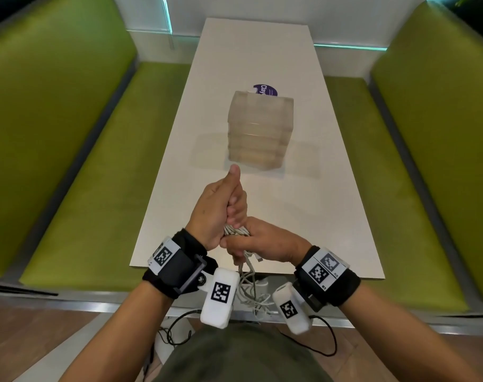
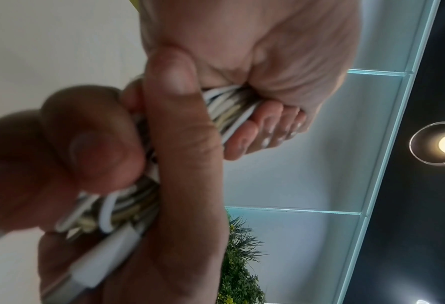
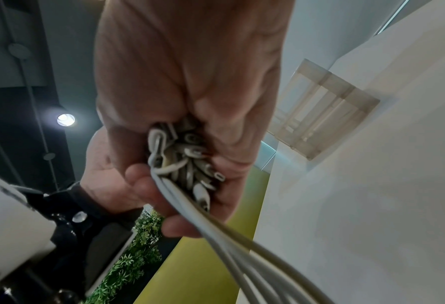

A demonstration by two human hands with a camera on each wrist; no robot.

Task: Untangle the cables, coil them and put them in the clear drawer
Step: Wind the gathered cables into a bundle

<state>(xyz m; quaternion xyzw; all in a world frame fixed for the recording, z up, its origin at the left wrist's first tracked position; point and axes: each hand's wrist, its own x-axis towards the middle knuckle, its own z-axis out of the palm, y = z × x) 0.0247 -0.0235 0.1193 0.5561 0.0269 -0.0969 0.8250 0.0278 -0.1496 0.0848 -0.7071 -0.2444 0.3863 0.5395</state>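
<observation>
A bundle of white cables (image 1: 236,231) is held over the near end of the white table (image 1: 303,205). My left hand (image 1: 219,208) grips the upper part of the bundle in a fist, thumb pointing away from me. Just below it, my right hand (image 1: 262,241) is curled round the same cables. Loose cable ends (image 1: 248,288) hang down past the table's front edge. In the right wrist view several plugs and strands (image 3: 187,164) stick out of my right hand (image 3: 190,72). The left wrist view shows cables (image 2: 229,105) pressed into my left hand (image 2: 255,51). The clear drawer unit (image 1: 259,130) stands mid-table beyond the hands, its drawers closed.
Green upholstered benches (image 1: 78,175) (image 1: 416,175) flank the narrow table. A purple round sticker (image 1: 265,89) lies behind the drawer unit (image 3: 320,109). Black wires (image 1: 177,329) trail on the floor below my wrists.
</observation>
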